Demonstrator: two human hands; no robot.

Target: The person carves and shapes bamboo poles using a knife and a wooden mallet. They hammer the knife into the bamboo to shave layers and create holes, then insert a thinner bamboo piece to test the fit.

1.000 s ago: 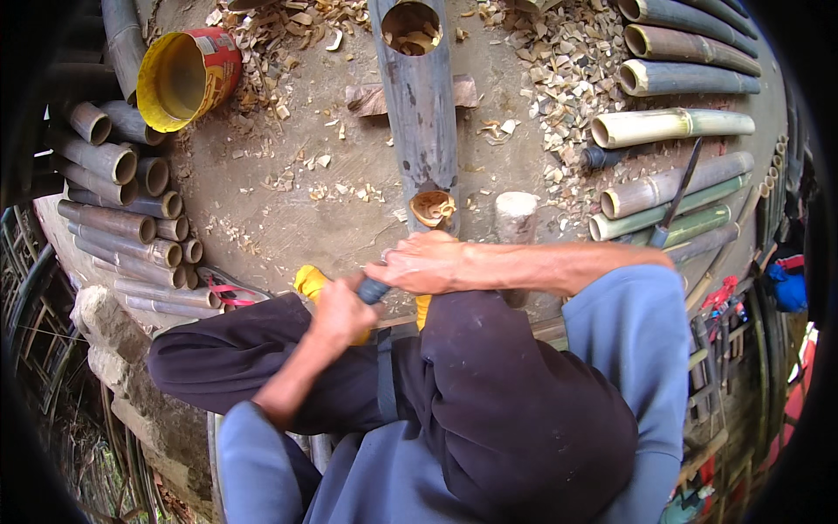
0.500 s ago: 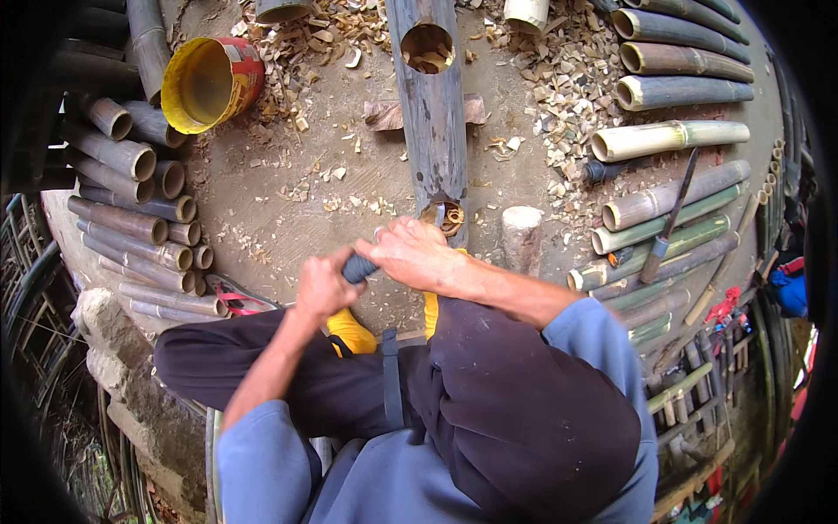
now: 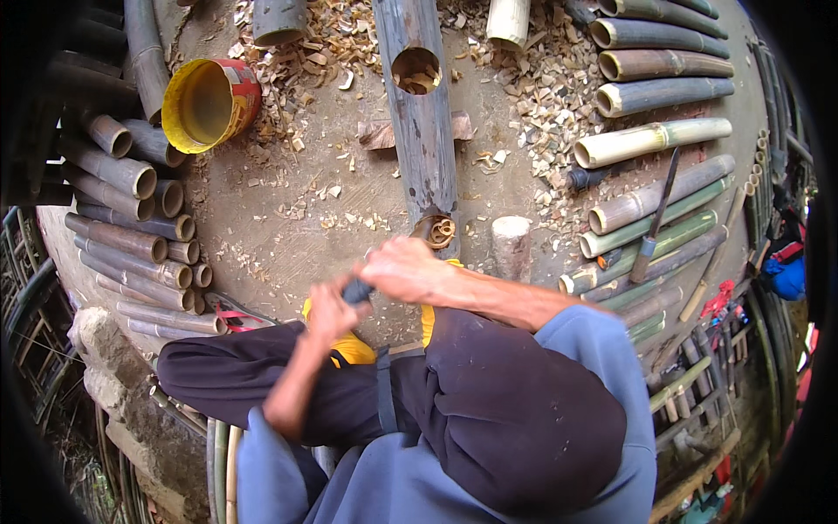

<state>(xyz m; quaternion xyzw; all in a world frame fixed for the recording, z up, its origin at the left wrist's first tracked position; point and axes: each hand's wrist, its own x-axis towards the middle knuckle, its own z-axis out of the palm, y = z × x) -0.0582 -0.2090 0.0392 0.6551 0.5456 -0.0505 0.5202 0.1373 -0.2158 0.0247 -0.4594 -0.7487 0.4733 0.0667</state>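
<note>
A long dark bamboo pole [image 3: 420,144] lies lengthwise in front of me, with a round hole cut in its upper side and an opening at its near end. Curled pale shavings [image 3: 442,232] sit in that opening. Both hands grip a tool with a dark grey handle [image 3: 356,291]; its working end is hidden. My left hand [image 3: 328,312] is closed at the handle's near-left end, slightly blurred. Farther forward, my right hand [image 3: 403,268] is closed around the tool, just short of the pole's opening. Yellow footwear [image 3: 353,348] shows beneath my hands.
A wooden block [image 3: 377,134] lies under the pole, and a short log stump [image 3: 511,247] stands right of it. Cut bamboo tubes [image 3: 144,253] are stacked left; more bamboo lengths [image 3: 663,194] and a knife [image 3: 656,218] lie right. A yellow-red bucket [image 3: 209,105] is far left, near wood chips.
The whole scene has shifted slightly down in view. My left forearm has swung inward to the right. Both hands keep their grip on the tool near the pole's end.
</note>
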